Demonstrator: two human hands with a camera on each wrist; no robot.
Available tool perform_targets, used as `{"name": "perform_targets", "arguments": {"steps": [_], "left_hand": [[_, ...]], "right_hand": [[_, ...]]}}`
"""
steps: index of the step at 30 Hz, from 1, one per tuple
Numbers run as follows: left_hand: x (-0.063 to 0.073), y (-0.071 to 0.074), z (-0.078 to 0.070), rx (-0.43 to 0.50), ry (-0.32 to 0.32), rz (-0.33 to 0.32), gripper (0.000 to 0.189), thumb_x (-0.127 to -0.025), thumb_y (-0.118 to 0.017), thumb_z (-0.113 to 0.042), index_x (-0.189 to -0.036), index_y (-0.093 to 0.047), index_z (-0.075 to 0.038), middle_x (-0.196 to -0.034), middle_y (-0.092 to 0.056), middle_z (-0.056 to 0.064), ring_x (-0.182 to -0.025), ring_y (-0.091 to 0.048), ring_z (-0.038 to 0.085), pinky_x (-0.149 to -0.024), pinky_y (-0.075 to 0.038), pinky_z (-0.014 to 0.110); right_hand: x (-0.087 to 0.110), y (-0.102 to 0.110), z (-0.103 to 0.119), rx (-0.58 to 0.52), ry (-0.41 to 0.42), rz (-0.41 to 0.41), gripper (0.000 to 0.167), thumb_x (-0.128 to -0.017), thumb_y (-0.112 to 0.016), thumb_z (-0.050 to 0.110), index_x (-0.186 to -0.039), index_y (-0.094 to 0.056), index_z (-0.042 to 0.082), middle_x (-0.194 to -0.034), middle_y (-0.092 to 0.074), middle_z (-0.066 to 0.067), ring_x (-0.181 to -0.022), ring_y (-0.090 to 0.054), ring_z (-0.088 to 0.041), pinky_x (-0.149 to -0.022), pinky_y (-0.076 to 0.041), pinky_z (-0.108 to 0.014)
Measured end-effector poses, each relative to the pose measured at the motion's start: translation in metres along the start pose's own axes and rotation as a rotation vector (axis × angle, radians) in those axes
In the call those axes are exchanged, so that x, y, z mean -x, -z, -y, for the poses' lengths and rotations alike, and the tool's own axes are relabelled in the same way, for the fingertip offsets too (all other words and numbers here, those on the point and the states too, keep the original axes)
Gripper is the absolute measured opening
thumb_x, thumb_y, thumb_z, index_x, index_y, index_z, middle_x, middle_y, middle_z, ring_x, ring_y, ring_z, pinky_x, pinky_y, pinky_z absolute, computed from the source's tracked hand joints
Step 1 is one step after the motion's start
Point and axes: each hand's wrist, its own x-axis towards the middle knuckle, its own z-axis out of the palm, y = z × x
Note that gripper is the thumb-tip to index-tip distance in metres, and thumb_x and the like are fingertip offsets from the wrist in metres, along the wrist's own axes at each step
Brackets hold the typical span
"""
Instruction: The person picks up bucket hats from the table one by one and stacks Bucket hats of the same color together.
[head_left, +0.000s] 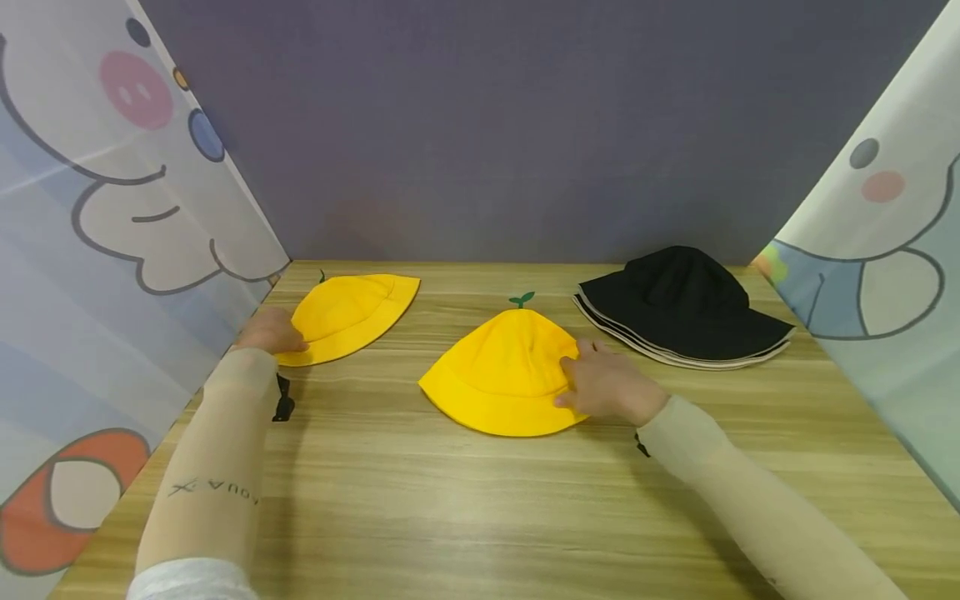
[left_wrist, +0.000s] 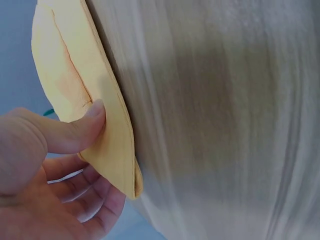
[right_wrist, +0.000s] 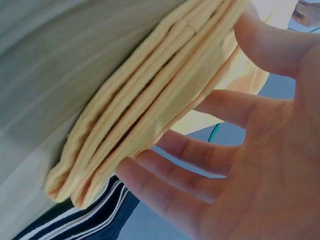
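Observation:
On the left of the table, my left hand (head_left: 268, 331) pinches the brim edge of a yellow bucket hat (head_left: 352, 312). In the left wrist view its thumb (left_wrist: 89, 127) presses on the brim, with the other fingers behind it. At the centre sits a stack of yellow bucket hats (head_left: 504, 367) with a green sprout on top. My right hand (head_left: 609, 382) is at the right side of this stack, fingers spread and loosely bent. The right wrist view shows several layered brims (right_wrist: 145, 105), the thumb and fingertips right at them.
A stack of black bucket hats (head_left: 675, 312) with pale brim edges lies at the back right. A dark grey panel (head_left: 480, 133) stands behind the wooden table (head_left: 450, 517). Cartoon-printed curtains (head_left: 60, 250) line both sides.

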Motion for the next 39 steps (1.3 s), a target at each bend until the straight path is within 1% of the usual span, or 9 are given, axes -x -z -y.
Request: {"name": "perform_targets", "arguments": {"steps": [5,9,12,17,21,24,30,35,39], "left_hand": [[0.005,0.001,-0.012,-0.062,-0.075,0.047,0.032,-0.094,-0.069,-0.021,-0.095,-0.055,0.007,-0.079,-0.048,0.010,-0.074,-0.049,0.027,-0.069,-0.045,0.039],[0.004,0.001,-0.016,-0.046,-0.087,0.096,0.034,-0.095,-0.068,-0.019,-0.104,-0.050,0.008,-0.086,-0.049,0.013,-0.077,-0.049,0.028,-0.071,-0.045,0.040],[0.003,0.000,-0.019,-0.033,-0.102,0.115,0.039,-0.096,-0.068,-0.016,-0.115,-0.045,0.010,-0.097,-0.051,0.019,-0.086,-0.050,0.033,-0.078,-0.044,0.045],[0.003,-0.006,-0.031,-0.060,-0.141,0.084,0.049,-0.094,-0.072,-0.016,-0.124,-0.045,0.011,-0.115,-0.055,0.028,-0.098,-0.052,0.038,-0.089,-0.046,0.053],[0.005,-0.010,-0.040,-0.068,-0.172,0.072,0.052,-0.093,-0.073,-0.015,-0.127,-0.044,0.012,-0.122,-0.055,0.031,-0.103,-0.054,0.039,-0.094,-0.046,0.054],[0.007,-0.013,-0.046,-0.041,-0.176,0.083,0.054,-0.093,-0.073,-0.013,-0.129,-0.043,0.012,-0.127,-0.053,0.033,-0.109,-0.053,0.041,-0.097,-0.045,0.055],[0.007,-0.016,-0.050,-0.031,-0.166,0.086,0.053,-0.094,-0.072,-0.008,-0.132,-0.041,0.012,-0.130,-0.051,0.034,-0.110,-0.051,0.040,-0.097,-0.044,0.054],[0.005,-0.017,-0.055,-0.063,-0.151,0.067,0.058,-0.094,-0.071,-0.008,-0.138,-0.037,0.012,-0.138,-0.046,0.036,-0.124,-0.047,0.046,-0.104,-0.040,0.058],[0.006,-0.018,-0.061,-0.098,-0.140,0.069,0.064,-0.095,-0.071,-0.010,-0.143,-0.035,0.012,-0.144,-0.041,0.038,-0.134,-0.040,0.051,-0.109,-0.037,0.061]], "right_hand": [[0.002,0.001,-0.006,0.019,0.043,-0.016,0.066,-0.096,-0.068,0.048,-0.141,-0.057,0.001,-0.150,-0.041,-0.027,-0.138,-0.036,-0.046,-0.106,-0.039,-0.060],[0.002,0.003,-0.009,0.021,0.066,-0.004,0.066,-0.096,-0.069,0.046,-0.141,-0.057,0.000,-0.147,-0.044,-0.027,-0.132,-0.040,-0.044,-0.106,-0.039,-0.056],[0.001,0.004,-0.011,0.009,0.046,0.023,0.067,-0.095,-0.069,0.046,-0.143,-0.056,0.002,-0.148,-0.042,-0.026,-0.133,-0.038,-0.044,-0.105,-0.039,-0.061],[-0.002,0.011,-0.009,-0.009,0.004,0.067,0.069,-0.091,-0.073,0.047,-0.143,-0.057,0.004,-0.150,-0.042,-0.025,-0.136,-0.037,-0.046,-0.103,-0.037,-0.067],[-0.007,0.021,-0.004,0.027,0.020,0.075,0.058,-0.090,-0.076,0.044,-0.131,-0.063,0.005,-0.130,-0.057,-0.018,-0.119,-0.051,-0.038,-0.098,-0.044,-0.057],[-0.012,0.033,0.004,0.038,0.027,0.092,0.053,-0.092,-0.075,0.042,-0.129,-0.065,0.005,-0.117,-0.061,-0.012,-0.103,-0.055,-0.030,-0.089,-0.047,-0.048],[-0.029,0.064,0.029,-0.001,0.031,0.126,0.058,-0.100,-0.065,0.040,-0.143,-0.056,0.003,-0.132,-0.062,-0.014,-0.103,-0.057,-0.027,-0.086,-0.046,-0.044],[-0.052,0.086,0.050,-0.071,0.084,0.058,0.054,-0.102,-0.062,0.038,-0.143,-0.056,0.003,-0.141,-0.058,-0.016,-0.117,-0.059,-0.030,-0.096,-0.048,-0.045],[-0.070,0.096,0.064,-0.131,0.098,0.003,0.052,-0.101,-0.066,0.034,-0.143,-0.057,0.005,-0.143,-0.057,-0.014,-0.125,-0.057,-0.031,-0.102,-0.047,-0.048]]}}
